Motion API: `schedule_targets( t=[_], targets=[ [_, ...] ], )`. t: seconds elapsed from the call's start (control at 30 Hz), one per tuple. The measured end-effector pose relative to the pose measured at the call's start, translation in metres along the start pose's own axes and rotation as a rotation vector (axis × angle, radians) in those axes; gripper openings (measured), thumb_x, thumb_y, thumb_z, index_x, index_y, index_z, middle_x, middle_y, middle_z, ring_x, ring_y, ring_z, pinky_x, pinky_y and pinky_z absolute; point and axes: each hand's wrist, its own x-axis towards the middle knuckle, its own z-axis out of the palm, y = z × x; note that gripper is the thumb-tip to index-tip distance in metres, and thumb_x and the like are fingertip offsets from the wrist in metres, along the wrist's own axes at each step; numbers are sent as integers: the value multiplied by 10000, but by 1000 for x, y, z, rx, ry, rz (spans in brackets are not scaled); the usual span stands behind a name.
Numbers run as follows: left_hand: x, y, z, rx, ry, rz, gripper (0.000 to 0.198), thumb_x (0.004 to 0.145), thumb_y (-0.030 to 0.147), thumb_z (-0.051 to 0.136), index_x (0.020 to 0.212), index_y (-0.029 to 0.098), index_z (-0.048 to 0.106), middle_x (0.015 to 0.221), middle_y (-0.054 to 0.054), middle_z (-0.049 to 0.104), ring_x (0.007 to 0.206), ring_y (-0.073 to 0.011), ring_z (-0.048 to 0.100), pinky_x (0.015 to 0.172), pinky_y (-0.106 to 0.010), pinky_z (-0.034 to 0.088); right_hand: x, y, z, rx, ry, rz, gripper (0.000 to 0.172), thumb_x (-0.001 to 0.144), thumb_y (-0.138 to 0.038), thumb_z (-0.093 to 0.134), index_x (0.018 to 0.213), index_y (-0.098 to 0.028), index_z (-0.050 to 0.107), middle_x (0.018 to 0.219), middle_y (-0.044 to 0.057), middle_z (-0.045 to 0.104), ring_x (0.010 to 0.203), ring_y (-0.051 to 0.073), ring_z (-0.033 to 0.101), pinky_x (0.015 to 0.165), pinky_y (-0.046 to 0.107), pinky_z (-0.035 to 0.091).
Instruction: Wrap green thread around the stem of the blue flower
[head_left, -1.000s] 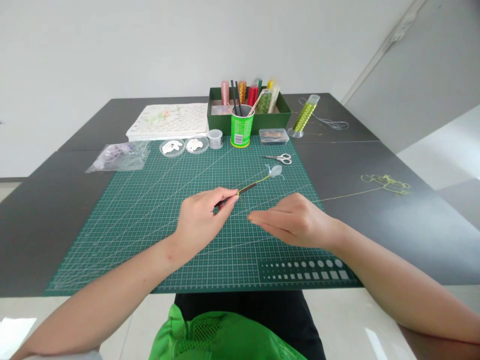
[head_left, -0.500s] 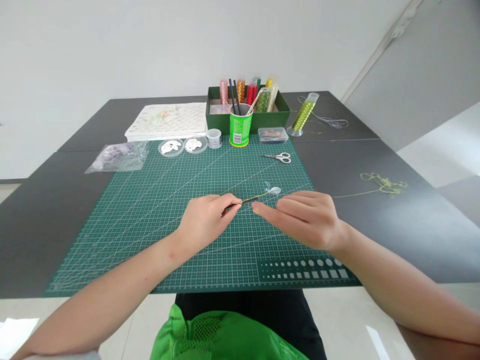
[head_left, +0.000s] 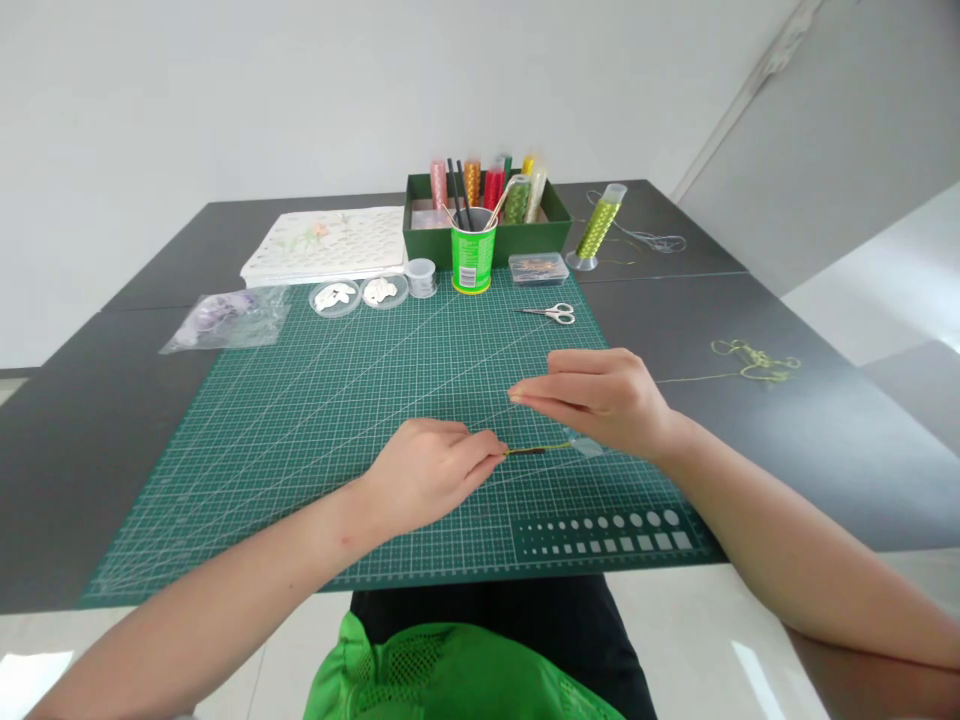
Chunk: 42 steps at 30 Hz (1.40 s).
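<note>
My left hand point(head_left: 431, 470) pinches a thin dark stick point(head_left: 527, 451) low over the green cutting mat point(head_left: 315, 420). The stick's far end carries a yellow-green wrapped part and a small translucent petal point(head_left: 586, 446), partly hidden under my right wrist. My right hand point(head_left: 600, 395) hovers just above the stick, fingers pressed together and pointing left, pinching a fine yellow-green thread that runs off to the right to a loose thread tangle point(head_left: 754, 360) on the dark table.
At the mat's far edge stand small scissors point(head_left: 553, 313), a green cup of sticks point(head_left: 471, 255), a green box of bead tubes point(head_left: 487, 215), a thread spool point(head_left: 598, 228), two petal dishes point(head_left: 360, 293), a plastic bag point(head_left: 225, 318) and a white board point(head_left: 330, 243).
My left hand has pulled the stick nearer to me and swung it rightward. My right hand has risen above the stick, drawing the thread with it. The camera shifted slightly.
</note>
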Motion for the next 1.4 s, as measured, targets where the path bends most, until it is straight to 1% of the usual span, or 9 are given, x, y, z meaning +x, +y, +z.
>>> schedule_targets(
  t=[0.23, 0.4, 0.6, 0.73, 0.8, 0.97, 1.13, 1.27, 1.4],
  targets=[
    [-2, -1, -2, -24, 0, 68, 297, 1088, 269, 459, 944, 177, 702, 683, 10, 722, 549, -152, 666, 503, -285, 485, 0, 10, 3, 196, -23, 113, 169, 959, -205, 712, 856, -99, 793, 633, -20, 574, 525, 45, 472, 484, 174, 364],
    [-2, 0, -5, -82, 81, 139, 142, 1059, 214, 542, 1019, 167, 670, 865, 15, 799, 649, -126, 716, 579, -269, 553, -1, 16, 6, 341, -87, 222, 155, 941, -216, 737, 840, -118, 802, 603, -23, 616, 512, 45, 474, 480, 183, 346],
    [-2, 4, -11, -71, 196, 174, 62, 1003, 156, 638, 1064, 154, 648, 949, 11, 821, 693, -116, 748, 625, -250, 600, -8, 23, 15, 582, -227, 529, 210, 893, -337, 767, 844, -140, 821, 651, 11, 682, 530, 74, 467, 477, 222, 332],
    [-1, 4, -15, -57, 289, 126, 78, 989, 155, 668, 1066, 155, 657, 884, -2, 815, 668, -110, 741, 627, -229, 597, -12, 25, 22, 641, -249, 663, 300, 878, -423, 757, 844, -132, 819, 528, -34, 531, 487, 65, 316, 457, 245, 233],
    [0, 3, -17, -61, 328, 81, 88, 973, 150, 692, 1058, 155, 668, 851, -5, 807, 655, -107, 736, 609, -214, 581, -12, 24, 24, 637, -265, 676, 341, 898, -452, 730, 819, -128, 803, 535, -34, 500, 502, 69, 315, 472, 249, 241],
    [2, 1, -18, -3, 423, -73, 129, 981, 178, 688, 1109, 177, 706, 816, 13, 807, 603, -105, 729, 578, -206, 565, -12, 16, 31, 590, -267, 613, 352, 957, -447, 661, 822, -146, 786, 712, 34, 685, 598, 111, 518, 538, 249, 383],
    [4, -2, -17, -3, 508, -218, 165, 974, 218, 702, 1126, 189, 759, 904, -12, 832, 753, -151, 795, 660, -214, 616, -13, 7, 35, 489, -189, 419, 237, 983, -298, 655, 880, -145, 803, 744, 37, 760, 593, 107, 615, 565, 223, 459],
    [4, -5, -17, -33, 494, -339, 181, 986, 266, 687, 1129, 212, 782, 951, -7, 836, 807, -165, 805, 686, -227, 637, -11, 1, 31, 403, -161, 265, 186, 994, -222, 642, 925, -143, 795, 823, 51, 800, 666, 117, 714, 605, 205, 516],
    [4, -7, -17, -69, 487, -433, 204, 985, 293, 688, 1153, 226, 783, 958, 5, 836, 817, -166, 806, 712, -233, 650, -8, -7, 29, 354, -117, 136, 170, 1002, -195, 635, 944, -124, 778, 778, 46, 786, 636, 101, 709, 585, 185, 510]
  ],
)
